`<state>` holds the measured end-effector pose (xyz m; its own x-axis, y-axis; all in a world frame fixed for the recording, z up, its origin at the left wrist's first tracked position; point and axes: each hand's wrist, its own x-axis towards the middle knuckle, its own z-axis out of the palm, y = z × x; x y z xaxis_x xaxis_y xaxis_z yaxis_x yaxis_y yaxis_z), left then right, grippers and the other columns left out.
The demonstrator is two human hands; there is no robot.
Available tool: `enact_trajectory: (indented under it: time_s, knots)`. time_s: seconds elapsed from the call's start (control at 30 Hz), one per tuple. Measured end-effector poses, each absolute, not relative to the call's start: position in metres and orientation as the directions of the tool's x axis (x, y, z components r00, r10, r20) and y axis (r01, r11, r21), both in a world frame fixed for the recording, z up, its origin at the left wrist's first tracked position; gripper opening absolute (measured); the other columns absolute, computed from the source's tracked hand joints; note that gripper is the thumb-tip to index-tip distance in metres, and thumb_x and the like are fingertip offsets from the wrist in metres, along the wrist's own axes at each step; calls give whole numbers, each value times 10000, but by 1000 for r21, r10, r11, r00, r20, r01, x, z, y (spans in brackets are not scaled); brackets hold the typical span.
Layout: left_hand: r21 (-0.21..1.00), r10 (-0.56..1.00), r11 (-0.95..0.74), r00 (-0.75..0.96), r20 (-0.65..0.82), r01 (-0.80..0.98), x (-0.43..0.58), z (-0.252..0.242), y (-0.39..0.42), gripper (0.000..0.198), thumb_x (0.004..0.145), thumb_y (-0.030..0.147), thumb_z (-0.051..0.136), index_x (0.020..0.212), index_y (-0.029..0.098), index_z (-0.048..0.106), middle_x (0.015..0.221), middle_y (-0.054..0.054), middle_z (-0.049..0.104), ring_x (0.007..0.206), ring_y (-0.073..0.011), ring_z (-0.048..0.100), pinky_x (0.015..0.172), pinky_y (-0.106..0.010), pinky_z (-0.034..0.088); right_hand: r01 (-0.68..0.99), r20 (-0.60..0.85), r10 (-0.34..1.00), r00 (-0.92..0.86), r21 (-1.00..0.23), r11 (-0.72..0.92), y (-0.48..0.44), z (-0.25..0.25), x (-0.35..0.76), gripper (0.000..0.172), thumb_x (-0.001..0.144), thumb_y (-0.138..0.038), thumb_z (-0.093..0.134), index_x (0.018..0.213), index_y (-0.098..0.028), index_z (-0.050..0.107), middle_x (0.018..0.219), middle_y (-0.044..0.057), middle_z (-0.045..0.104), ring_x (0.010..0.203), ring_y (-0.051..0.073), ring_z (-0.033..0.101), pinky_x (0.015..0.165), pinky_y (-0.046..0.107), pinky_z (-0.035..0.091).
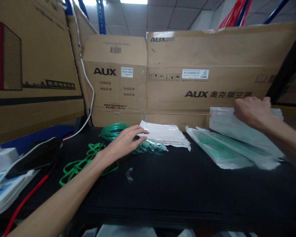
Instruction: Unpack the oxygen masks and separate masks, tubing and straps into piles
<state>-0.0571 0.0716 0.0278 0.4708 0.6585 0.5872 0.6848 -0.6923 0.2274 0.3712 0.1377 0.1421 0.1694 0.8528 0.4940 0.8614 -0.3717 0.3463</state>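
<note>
My left hand (pixel 127 138) reaches over the black table with fingers outstretched and apart, beside a cluster of clear, green-tinted plastic pieces (pixel 153 147). Just beyond its fingertips lies a stack of white paper pouches (pixel 165 131). Behind the wrist is a coil of green tubing (pixel 112 130); green elastic straps (pixel 75 169) lie partly under the forearm. On the right, my right hand (pixel 253 112) is closed on the upper part of a translucent white pouch (pixel 220 119). Below it rest filled pouches (pixel 217 148) with green contents showing through.
A small clear curved plastic piece (pixel 129 174) lies on the black tabletop (pixel 162 191). Cardboard panels (pixel 167 89) wall off the back and left. At left are a dark phone (pixel 37 156), a white cable (pixel 91 89) and a red cable (pixel 27 199).
</note>
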Motion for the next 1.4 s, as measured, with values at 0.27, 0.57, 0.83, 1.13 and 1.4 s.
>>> enact_trajectory:
  time_s: [0.27,0.57,0.83,1.13,1.4]
  knots:
    - [523,758,-634,322,568,570,-23,53,28,275,995,417,607,1126,245,776,1194,-29,784,1109,-238,716,1035,-376,535,955,644,764,-30,245,-169,106,195,310,294,1004,-171,496,966,-36,755,1025,296,737,967,332,709,716,420,365]
    - [980,863,-140,469,190,-140,29,69,47,622,897,562,731,1322,121,623,1482,-210,591,1269,-301,668,1140,-440,511,887,682,569,-460,325,328,84,189,211,251,985,-210,501,954,-180,748,890,122,753,773,249,671,641,342,381]
    - [820,926,-102,247,284,-562,11,89,75,370,938,501,686,1041,151,631,1022,-113,722,936,-191,704,1063,-415,546,659,603,341,-721,445,607,66,127,166,234,966,-62,470,1038,-152,674,1059,156,725,935,280,658,785,378,406]
    - [792,965,-184,46,258,-582,-17,94,92,155,804,191,699,937,157,628,955,-79,748,882,-162,686,931,-327,587,673,762,530,-372,-172,719,110,119,223,262,949,-395,552,843,-212,706,834,83,744,754,240,672,736,359,454]
    - [775,961,-205,28,275,-598,-17,89,99,197,718,198,757,868,151,637,907,-70,745,848,-160,673,873,-303,572,507,567,756,-326,-570,646,140,97,245,428,757,-598,734,770,-172,777,596,37,670,541,166,573,534,301,413]
